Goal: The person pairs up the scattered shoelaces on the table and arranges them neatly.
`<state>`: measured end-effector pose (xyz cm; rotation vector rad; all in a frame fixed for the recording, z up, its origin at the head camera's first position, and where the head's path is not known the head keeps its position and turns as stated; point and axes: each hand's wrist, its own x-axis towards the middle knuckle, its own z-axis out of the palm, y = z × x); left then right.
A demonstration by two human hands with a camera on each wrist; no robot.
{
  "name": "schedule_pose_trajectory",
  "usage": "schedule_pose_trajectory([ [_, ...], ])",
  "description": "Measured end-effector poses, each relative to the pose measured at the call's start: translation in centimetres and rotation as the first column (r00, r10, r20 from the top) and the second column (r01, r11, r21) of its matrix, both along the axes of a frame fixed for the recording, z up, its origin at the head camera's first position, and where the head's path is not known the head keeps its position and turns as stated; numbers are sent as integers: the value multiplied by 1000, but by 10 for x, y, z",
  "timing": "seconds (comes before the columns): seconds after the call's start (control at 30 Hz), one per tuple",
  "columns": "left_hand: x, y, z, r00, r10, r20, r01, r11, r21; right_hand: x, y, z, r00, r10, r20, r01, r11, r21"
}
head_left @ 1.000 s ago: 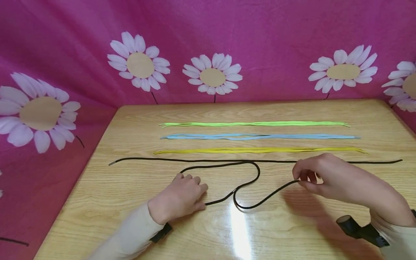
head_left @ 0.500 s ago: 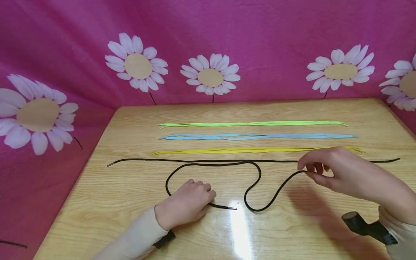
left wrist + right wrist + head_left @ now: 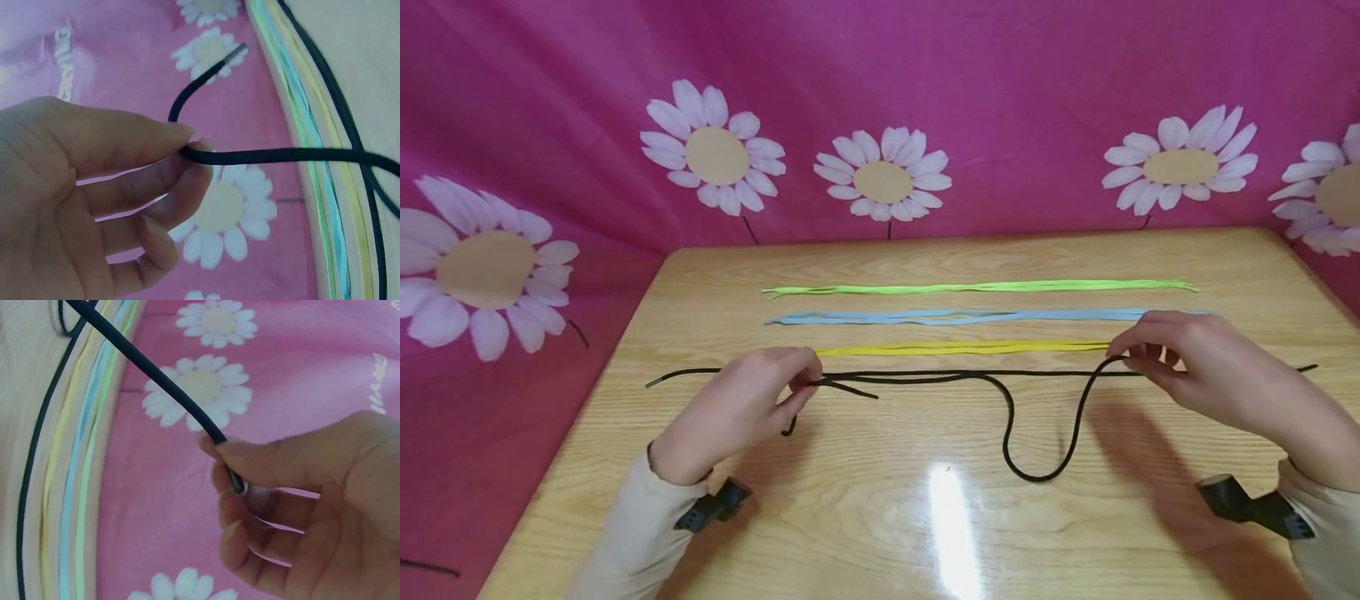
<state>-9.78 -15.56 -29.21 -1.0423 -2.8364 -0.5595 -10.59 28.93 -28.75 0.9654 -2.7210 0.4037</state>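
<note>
A black shoelace [image 3: 1035, 478] hangs between the two hands, with a deep sag in the head view. The left hand [image 3: 741, 412] pinches it between thumb and fingertips above the table; its tipped end [image 3: 235, 52] sticks out past the fingers in the left wrist view. My right hand [image 3: 1213, 375] pinches the other end, where the metal-coloured tip [image 3: 235, 482] shows under the thumb in the right wrist view. Another black shoelace [image 3: 1052, 373] lies nearly straight across the table behind the held one. Both hands partly cover it.
Beyond the black laces lie a yellow shoelace [image 3: 962, 347], a light blue shoelace [image 3: 887, 317] and a green shoelace [image 3: 940, 287], in roughly parallel rows. The wooden table [image 3: 880, 542] ends at a pink flowered cloth [image 3: 1022, 92] behind and at the left.
The left hand has risen off the table and moved left and away, now pinching the lace near its end. The right hand has moved right and farther away with its end.
</note>
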Motion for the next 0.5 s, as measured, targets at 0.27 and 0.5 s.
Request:
schedule_pose_trajectory([
  [0.27,-7,-29,4,993,117,-25,-117,993,26,-1,29,-13,988,-151,20,150,988,49],
  [0.5,-4,-75,12,969,233,-78,-224,968,110,4,76,-26,952,-307,2,306,951,49],
])
